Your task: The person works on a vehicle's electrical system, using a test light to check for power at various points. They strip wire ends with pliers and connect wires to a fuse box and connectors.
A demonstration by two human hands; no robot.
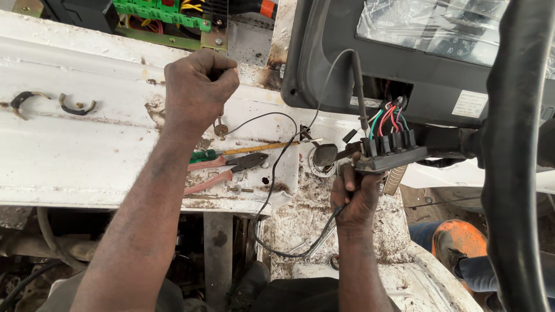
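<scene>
Right hand (354, 193) grips the black switch block (388, 155) from below, coloured wires up. Left hand (199, 86) is fisted, pinching the thin black wire (272, 173) end, up-left of the block. Wire loops between both; pliers (228, 170) lie between.

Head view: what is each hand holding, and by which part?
The right hand grips the black switch block from below, at its front edge. The left hand is a closed fist pinching a thin wire end; what else it holds cannot be told.
</scene>
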